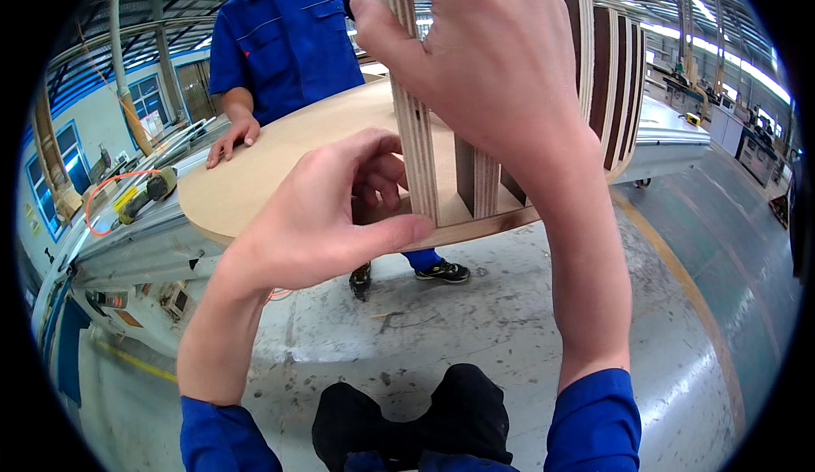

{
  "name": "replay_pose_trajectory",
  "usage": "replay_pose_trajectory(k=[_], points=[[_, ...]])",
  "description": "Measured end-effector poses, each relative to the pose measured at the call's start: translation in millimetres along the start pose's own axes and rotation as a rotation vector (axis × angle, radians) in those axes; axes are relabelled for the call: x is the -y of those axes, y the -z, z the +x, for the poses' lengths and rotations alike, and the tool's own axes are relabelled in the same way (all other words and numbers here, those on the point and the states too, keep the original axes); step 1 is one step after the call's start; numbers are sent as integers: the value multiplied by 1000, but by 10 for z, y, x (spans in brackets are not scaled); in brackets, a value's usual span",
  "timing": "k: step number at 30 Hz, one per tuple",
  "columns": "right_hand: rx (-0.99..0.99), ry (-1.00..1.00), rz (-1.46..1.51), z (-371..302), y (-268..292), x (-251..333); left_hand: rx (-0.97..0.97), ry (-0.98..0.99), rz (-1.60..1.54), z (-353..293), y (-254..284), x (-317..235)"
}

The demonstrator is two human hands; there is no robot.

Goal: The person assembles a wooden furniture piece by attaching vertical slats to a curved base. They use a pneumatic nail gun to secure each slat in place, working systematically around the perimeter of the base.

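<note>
Rounded wooden board (pixel 314 120), right part half hidden. Co-worker (pixel 293 60) at far edge, cropped above. Upright slats (pixel 604 77) toward right end, some covered. Right hand (pixel 492 43) grasps plywood strip (pixel 415 145) near top; strip stands at near edge. Left hand (pixel 318 205) at strip's foot, fingertips partly obscured; cannot tell whether gripping.

Plywood slats (pixel 486 185) and a power tool (pixel 159 186) show a woodworking workshop.

right hand (pixel 488 56): raised, gripping | left hand (pixel 310 209): lower, half-curled, thumb (pixel 392 233) extended | forearms (pixel 592 277): bare
</note>
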State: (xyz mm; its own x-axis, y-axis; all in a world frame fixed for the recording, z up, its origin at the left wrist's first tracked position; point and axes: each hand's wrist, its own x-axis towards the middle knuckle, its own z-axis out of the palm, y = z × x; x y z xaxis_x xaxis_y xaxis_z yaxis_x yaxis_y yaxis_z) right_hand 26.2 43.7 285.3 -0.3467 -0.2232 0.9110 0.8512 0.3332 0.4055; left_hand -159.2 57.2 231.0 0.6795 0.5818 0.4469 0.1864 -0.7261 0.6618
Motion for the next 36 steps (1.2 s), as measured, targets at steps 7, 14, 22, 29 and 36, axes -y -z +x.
replay_pose_trajectory(k=[7, 14, 22, 29, 36], points=[[0, -8, 1, 6, -4, 14, 22, 38, -1, -13, 19, -49], [0, -21, 5, 16, -30, 24, 21, 15, 160, -6, 37, -21], [138, -159, -51, 18, 110, -23, -15, -149, 181, 18, -43, -7], [193, -213, -137, 37, 49, 85, -424, -212, 428, -447, 693, 293], [191, -203, -154, -12, 102, -11, -1238, 103, 972, -1407, 3015, 2187]])
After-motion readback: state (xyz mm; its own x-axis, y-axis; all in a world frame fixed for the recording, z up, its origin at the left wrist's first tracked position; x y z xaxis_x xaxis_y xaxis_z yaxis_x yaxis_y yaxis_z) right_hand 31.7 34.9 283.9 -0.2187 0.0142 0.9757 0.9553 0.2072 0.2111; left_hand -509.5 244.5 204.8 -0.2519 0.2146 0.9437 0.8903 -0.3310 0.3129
